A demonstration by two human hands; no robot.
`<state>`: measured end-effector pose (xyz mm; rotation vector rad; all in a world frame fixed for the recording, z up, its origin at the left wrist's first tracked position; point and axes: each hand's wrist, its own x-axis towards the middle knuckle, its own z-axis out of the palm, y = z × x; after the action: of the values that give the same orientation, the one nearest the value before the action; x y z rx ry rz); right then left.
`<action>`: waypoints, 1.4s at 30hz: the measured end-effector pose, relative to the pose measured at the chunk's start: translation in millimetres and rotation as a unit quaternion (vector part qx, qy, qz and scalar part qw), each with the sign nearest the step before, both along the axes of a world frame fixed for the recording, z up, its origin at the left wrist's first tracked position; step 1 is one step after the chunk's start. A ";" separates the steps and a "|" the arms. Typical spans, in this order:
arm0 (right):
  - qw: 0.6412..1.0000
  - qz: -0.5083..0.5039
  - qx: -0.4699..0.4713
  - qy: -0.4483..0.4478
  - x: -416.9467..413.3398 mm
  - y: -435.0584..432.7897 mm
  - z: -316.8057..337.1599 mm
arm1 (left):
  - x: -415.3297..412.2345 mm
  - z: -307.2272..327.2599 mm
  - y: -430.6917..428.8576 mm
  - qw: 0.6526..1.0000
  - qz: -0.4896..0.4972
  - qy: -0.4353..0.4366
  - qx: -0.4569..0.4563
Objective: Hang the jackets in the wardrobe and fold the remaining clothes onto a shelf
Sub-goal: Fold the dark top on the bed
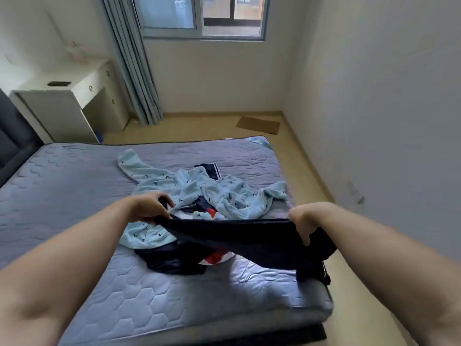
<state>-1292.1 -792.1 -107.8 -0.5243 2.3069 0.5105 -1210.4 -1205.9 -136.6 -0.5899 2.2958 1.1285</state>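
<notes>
A dark navy garment (249, 240) is stretched in the air above the mattress (74, 196). My left hand (147, 208) pinches its left corner and my right hand (304, 221) grips its right end, which hangs down over the bed's right edge. Behind it lies a light blue fleece garment (199, 193) with small dark marks, spread and crumpled on the bed. Under the held cloth sits another dark piece (169, 263) with red and white parts (214, 258). A navy item with white stripes (212, 169) peeks out at the back of the pile.
The grey-blue quilted mattress fills the lower left. A white desk with drawers (82, 91) stands at the far left by a grey curtain (132, 71) and a window. A brown mat (258, 124) lies on the wooden floor. A white wall runs along the right.
</notes>
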 end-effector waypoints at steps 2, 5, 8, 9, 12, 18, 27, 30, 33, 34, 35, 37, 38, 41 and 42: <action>0.998 0.030 0.042 -0.034 17.9 1.4 -43.1 | 23.9 -47.0 5.8 0.997 -0.030 -0.068 0.015; 0.996 0.033 0.052 -0.058 45.4 6.3 -92.0 | 58.6 -96.2 15.6 0.987 -0.030 -0.152 0.034; 0.995 0.019 0.047 -0.087 66.8 9.0 -121.8 | 77.7 -122.2 24.0 0.969 -0.108 -0.224 0.009; 0.993 0.013 0.050 -0.104 71.4 9.0 -128.7 | 80.0 -125.3 27.9 0.953 -0.167 -0.253 -0.025; 0.987 -0.006 0.063 -0.147 83.3 8.5 -140.3 | 83.0 -133.9 39.6 0.867 -0.335 -0.341 -0.141; 0.979 -0.039 0.071 -0.185 98.6 5.4 -152.8 | 83.7 -150.6 61.7 0.780 -0.431 -0.385 -0.239; 0.991 -0.108 0.055 -0.063 29.3 -18.0 -127.4 | 6.0 -140.3 56.2 0.838 -0.360 -0.169 -0.375; 0.985 -0.152 0.024 0.077 -38.1 -26.6 -86.3 | -60.5 -96.4 32.5 0.901 -0.182 -0.024 -0.393; 0.950 -0.199 -0.057 0.232 -110.0 -35.5 -20.4 | -129.8 -20.3 11.3 0.922 0.010 0.142 -0.361; 0.933 -0.205 -0.087 0.284 -131.2 -37.3 4.0 | -148.6 10.0 7.3 0.916 0.057 0.202 -0.343; 0.913 -0.206 -0.122 0.331 -149.1 -38.7 28.6 | -162.8 41.0 4.9 0.904 0.098 0.262 -0.323; 0.865 -0.222 -0.211 0.398 -175.0 -39.8 74.9 | -180.9 97.6 2.0 0.864 0.152 0.378 -0.295; 0.833 -0.238 -0.267 0.422 -183.7 -39.9 96.0 | -185.8 121.6 0.7 0.841 0.169 0.426 -0.288; 0.734 -0.257 -0.411 0.476 -192.3 -41.9 138.6 | -186.5 166.7 -3.9 0.779 0.209 0.526 -0.269; 0.713 -0.247 -0.439 0.487 -190.6 -43.0 144.8 | -183.1 172.9 -6.1 0.762 0.217 0.550 -0.262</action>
<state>-1482.6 -835.1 37.0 0.0623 3.4812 -0.8831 -1393.5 -1212.0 36.3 -0.8282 3.7322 1.1896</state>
